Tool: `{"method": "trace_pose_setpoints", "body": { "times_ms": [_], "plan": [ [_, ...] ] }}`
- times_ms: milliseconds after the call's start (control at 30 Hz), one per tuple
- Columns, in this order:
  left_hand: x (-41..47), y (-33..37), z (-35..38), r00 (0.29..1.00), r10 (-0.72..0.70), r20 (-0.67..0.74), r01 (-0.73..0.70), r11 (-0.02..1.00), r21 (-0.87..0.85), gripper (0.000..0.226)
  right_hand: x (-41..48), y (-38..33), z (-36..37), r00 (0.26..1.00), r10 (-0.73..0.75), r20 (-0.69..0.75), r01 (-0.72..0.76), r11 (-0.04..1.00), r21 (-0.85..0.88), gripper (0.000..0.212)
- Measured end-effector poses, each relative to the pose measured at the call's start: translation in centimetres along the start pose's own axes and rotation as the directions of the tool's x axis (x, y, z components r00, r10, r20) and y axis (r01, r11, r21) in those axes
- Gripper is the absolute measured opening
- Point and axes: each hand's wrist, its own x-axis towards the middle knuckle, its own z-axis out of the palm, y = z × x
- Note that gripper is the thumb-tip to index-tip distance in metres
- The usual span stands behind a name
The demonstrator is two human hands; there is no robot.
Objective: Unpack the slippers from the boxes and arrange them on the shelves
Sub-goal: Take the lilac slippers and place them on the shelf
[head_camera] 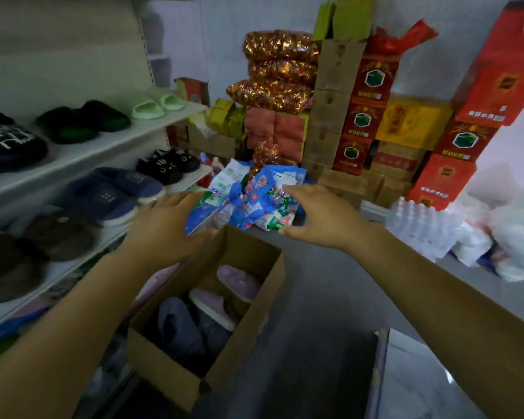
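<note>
An open cardboard box (251, 300) sits on the grey floor below my arms. Inside lie pale purple slippers (238, 279) at the far end and grey-blue slippers (179, 328) nearer me. My left hand (167, 228) hovers over the box's far left corner, fingers spread, holding nothing. My right hand (318, 216) is stretched out beyond the box's far right side, fingers apart and empty. To the left, white shelves (112, 143) carry black slippers (82, 120), pale green slides (158, 105), blue slippers (118, 192) and brown slippers (59, 234).
A heap of blue and white packets (251, 195) lies just beyond the box. Behind stand stacked red and yellow cartons (448, 137), brown cartons (330, 107) and gold sacks (279, 68). White bags and a bottle pack (427, 228) are at right. Another box's edge (378, 373) is at bottom right.
</note>
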Motion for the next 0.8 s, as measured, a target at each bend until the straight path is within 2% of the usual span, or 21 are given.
{"method": "trace_pose_setpoints", "body": {
  "times_ms": [167, 300, 433, 600, 700, 767, 800],
  "plan": [
    [-1.1, -2.3, 5.4, 0.989, -0.135, 0.062, 0.138, 0.989, -0.048, 0.094, 4.8, 1.3, 4.7, 0.98, -0.122, 0.159, 0.113, 0.992, 0.063, 0.092],
    [-2.5, -4.5, 9.0, 0.955, -0.261, 0.137, 0.262, 0.965, 0.01, 0.093, 9.0, 1.4, 10.0, 0.945, -0.195, 0.263, 0.17, 0.979, 0.115, 0.092],
    [-2.3, -6.7, 12.9, 0.893, -0.372, 0.251, 0.385, 0.923, 0.001, 0.091, 13.1, 1.7, 14.9, 0.903, -0.222, 0.368, 0.186, 0.974, 0.131, 0.093],
    [-0.6, -9.0, 18.7, 0.81, -0.429, 0.399, 0.457, 0.889, 0.029, 0.104, 17.8, 2.4, 19.8, 0.846, -0.184, 0.501, 0.173, 0.983, 0.069, 0.082],
    [0.4, -9.7, 22.5, 0.792, -0.432, 0.431, 0.471, 0.882, 0.02, 0.1, 20.0, 3.3, 23.0, 0.799, -0.161, 0.579, 0.167, 0.985, 0.044, 0.08],
    [1.1, -9.5, 24.4, 0.747, -0.44, 0.499, 0.512, 0.859, -0.009, 0.092, 21.3, 3.5, 25.2, 0.754, -0.162, 0.637, 0.167, 0.985, 0.053, 0.075],
    [1.4, -9.3, 25.6, 0.702, -0.448, 0.553, 0.544, 0.839, -0.011, 0.087, 22.0, 3.5, 26.1, 0.716, -0.166, 0.678, 0.176, 0.983, 0.054, 0.071]
  ]
}}
